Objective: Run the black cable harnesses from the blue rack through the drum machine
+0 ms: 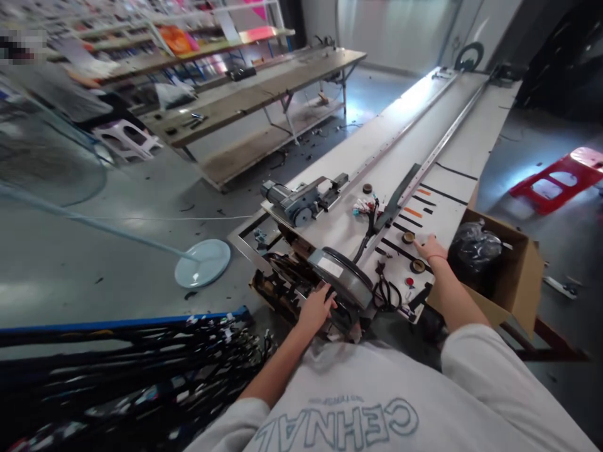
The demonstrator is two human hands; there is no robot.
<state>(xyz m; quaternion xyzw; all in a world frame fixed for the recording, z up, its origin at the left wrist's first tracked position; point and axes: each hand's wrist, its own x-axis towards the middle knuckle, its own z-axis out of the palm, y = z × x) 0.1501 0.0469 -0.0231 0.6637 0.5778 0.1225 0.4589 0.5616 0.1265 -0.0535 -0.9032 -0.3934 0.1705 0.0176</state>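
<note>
My right hand (431, 248) reaches over the bench's right side, fingers apart, the fingertips at the edge of a tape roll (407, 238). Whether they touch it I cannot tell. A second tape roll (418, 266) lies just below that hand, with a small red round piece (409, 282) near it. My left hand (316, 309) is at the bench's near end, beside a machine with a round grey housing (343, 276). Its fingers are curled in at a dark part, and what they hold is hidden. Black-handled scissors (387, 290) rest between the housing and the tape rolls.
Dark and orange strips (413, 213) line the long white bench (391, 135). A motor unit (301, 201) sits on its left side, a wire bundle (370, 207) mid-bench. At right are a cardboard box (518, 276) and red stool (560, 182). Black cables (117, 376) hang lower left.
</note>
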